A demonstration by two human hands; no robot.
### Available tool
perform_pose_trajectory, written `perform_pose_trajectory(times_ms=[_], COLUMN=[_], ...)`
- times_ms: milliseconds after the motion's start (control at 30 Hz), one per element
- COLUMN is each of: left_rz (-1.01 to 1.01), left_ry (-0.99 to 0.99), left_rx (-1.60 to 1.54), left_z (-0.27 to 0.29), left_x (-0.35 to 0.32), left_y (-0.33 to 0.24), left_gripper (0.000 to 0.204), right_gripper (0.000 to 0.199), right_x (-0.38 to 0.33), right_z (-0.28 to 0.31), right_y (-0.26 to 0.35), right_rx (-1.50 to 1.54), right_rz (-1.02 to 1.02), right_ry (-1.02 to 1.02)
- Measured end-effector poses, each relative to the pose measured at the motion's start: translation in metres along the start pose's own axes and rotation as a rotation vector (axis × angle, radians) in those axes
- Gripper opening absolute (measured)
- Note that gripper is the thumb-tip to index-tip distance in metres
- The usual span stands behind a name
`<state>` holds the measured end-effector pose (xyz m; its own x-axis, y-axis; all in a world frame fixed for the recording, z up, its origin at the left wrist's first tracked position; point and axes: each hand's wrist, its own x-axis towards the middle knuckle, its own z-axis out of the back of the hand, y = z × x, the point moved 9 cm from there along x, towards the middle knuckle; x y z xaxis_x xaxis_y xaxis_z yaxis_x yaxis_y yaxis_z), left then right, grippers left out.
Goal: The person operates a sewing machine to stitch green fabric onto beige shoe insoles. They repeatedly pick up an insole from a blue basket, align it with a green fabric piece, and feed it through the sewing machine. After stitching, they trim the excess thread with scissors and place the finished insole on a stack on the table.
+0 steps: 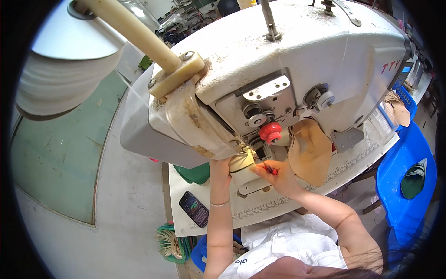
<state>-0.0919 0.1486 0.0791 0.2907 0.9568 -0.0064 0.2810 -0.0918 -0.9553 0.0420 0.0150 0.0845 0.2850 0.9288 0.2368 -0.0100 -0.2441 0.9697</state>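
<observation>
The left hand [220, 166] reaches under the sewing machine [278, 69], fingers hidden, grip unclear. The right hand [274, 174] pinches a small red tool [271, 169] beside tan leather [309, 151] on the desk [278, 204].

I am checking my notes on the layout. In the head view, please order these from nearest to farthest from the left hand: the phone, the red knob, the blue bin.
From the left hand, under the sewing machine's head:
1. The red knob, up and to the right, on the machine's face.
2. The phone, lower left, lying on the table.
3. The blue bin, far right, beside the table.
</observation>
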Motion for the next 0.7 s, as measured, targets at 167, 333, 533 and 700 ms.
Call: perform_pose_trajectory(times_ms=[167,333,533,700], left_rz=[-0.169,-0.486,-0.474,-0.499], left_ry=[0.125,-0.067,-0.065,-0.046], left_rx=[0.256,0.586,0.843,0.793], left_z=[0.043,0.049,0.003,0.015], left_x=[0.045,0.078,0.138,0.088], left_y=[-0.006,-0.104,-0.106,-0.12], left_gripper=[0.037,0.035,0.033,0.031], right_gripper=[0.031,0.034,0.026,0.019], right_x=[0.004,0.042,0.073,0.088], right_z=[0.026,0.055,0.057,0.044], right_y=[-0.028,-0.06,-0.028,-0.009], right_rx=[0.248,0.284,0.125,-0.142], right_rz=[-0.237,-0.311,-0.286,-0.246], right_ry=[-0.046,0.097,0.457,0.481])
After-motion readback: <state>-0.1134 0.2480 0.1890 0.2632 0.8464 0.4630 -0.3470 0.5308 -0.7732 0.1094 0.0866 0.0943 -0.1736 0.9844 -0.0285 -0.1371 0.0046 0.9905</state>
